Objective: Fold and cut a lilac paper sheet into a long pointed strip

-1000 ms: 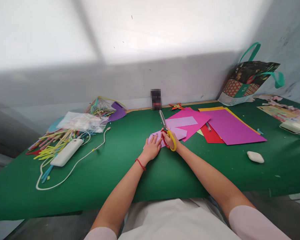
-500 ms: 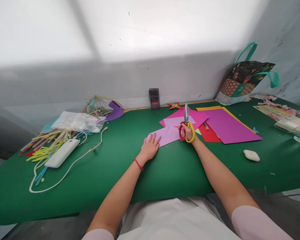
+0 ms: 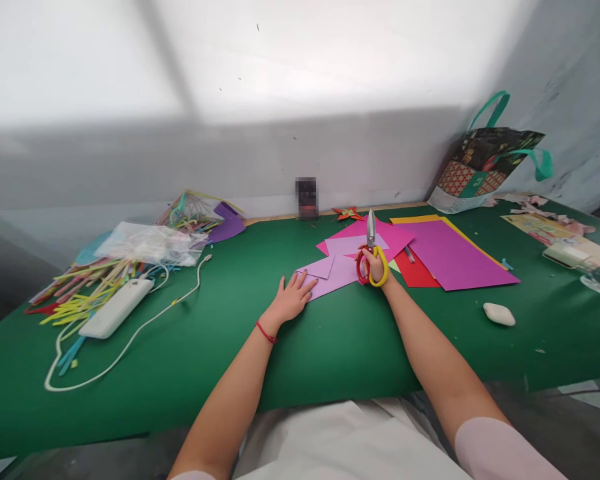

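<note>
My left hand (image 3: 291, 297) rests with spread fingers on the left end of a lilac sheet of paper (image 3: 337, 279), whose corner is folded over into a flap (image 3: 320, 268). Scissors (image 3: 371, 230) with red and yellow handles are in my right hand (image 3: 375, 263), their closed blades pointing up and away from me. That hand sits over the right end of the lilac sheet. Just beyond lie a smaller lilac piece (image 3: 347, 245) and bright pink paper (image 3: 399, 235).
Purple sheets (image 3: 465, 257), red paper (image 3: 416, 272) and a white oval case (image 3: 499, 314) lie to the right, a shopping bag (image 3: 480, 170) behind them. On the left are a white power bank (image 3: 116, 308) with its cable, coloured strips (image 3: 83, 300) and a clear plastic bag (image 3: 150, 243).
My left hand has slid slightly left and toward me, uncovering more of the folded flap. My right hand still holds the scissors in nearly the same place. The whole view has shifted a little.
</note>
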`<action>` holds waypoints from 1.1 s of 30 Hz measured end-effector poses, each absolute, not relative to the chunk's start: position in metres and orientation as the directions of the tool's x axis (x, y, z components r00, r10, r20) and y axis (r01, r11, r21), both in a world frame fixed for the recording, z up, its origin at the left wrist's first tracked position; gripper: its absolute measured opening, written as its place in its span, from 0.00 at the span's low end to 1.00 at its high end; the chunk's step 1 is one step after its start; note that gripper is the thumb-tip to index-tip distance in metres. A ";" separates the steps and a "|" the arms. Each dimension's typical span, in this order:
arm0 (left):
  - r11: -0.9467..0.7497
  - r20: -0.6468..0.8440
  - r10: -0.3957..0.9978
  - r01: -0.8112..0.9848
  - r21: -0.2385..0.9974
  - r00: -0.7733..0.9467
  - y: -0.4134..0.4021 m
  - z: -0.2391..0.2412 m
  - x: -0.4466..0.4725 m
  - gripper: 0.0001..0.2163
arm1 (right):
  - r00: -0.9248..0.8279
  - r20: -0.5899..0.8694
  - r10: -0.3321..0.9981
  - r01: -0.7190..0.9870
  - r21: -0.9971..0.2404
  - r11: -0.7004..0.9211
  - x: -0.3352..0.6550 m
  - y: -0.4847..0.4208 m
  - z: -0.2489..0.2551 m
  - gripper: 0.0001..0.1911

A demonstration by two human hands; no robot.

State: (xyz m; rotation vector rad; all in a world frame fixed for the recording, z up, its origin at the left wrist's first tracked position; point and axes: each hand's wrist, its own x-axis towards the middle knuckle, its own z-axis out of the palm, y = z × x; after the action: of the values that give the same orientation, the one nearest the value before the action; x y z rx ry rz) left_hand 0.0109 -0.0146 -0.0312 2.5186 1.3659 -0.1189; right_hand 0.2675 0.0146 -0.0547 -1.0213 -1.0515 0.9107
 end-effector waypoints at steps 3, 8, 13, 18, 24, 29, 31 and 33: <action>-0.490 -0.213 0.823 0.848 0.200 0.526 -0.016 -0.028 0.012 0.22 | 0.278 0.242 0.930 -0.097 -0.956 0.278 0.270 0.014 -0.054 0.16; -0.525 -0.228 0.779 0.807 0.270 0.584 -0.010 -0.025 0.000 0.22 | 0.271 0.245 0.931 -0.083 -0.957 0.277 0.273 0.014 -0.056 0.16; -0.513 -0.273 0.745 0.784 0.350 0.609 -0.004 -0.025 -0.013 0.23 | 0.253 0.251 0.935 -0.072 -0.958 0.276 0.273 0.015 -0.057 0.16; -0.506 -0.277 0.739 0.778 0.374 0.614 -0.003 -0.028 -0.015 0.20 | 0.262 0.246 0.933 -0.078 -0.958 0.275 0.273 0.014 -0.056 0.16; -0.476 -0.313 0.749 0.803 0.357 0.584 -0.003 -0.026 -0.016 0.20 | 0.288 0.249 0.925 -0.073 -0.957 0.280 0.272 0.013 -0.057 0.17; -0.491 -0.301 0.743 0.792 0.362 0.598 -0.003 -0.026 -0.016 0.20 | 0.277 0.265 0.924 -0.044 -0.957 0.288 0.259 0.011 -0.056 0.16; -0.494 -0.299 0.741 0.790 0.364 0.601 -0.002 -0.028 -0.017 0.20 | 0.235 0.263 0.936 -0.055 -0.958 0.283 0.246 0.010 -0.056 0.16; -0.499 -0.297 0.737 0.785 0.368 0.608 -0.002 -0.029 -0.017 0.20 | 0.173 0.247 0.953 -0.077 -0.962 0.263 0.227 0.009 -0.056 0.16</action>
State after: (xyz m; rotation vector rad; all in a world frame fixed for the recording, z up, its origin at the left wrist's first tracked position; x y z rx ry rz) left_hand -0.0169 -0.0018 -0.0290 2.3672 1.2052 -0.1378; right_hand 0.2268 0.0090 -0.0563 -1.0209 -1.1308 0.9488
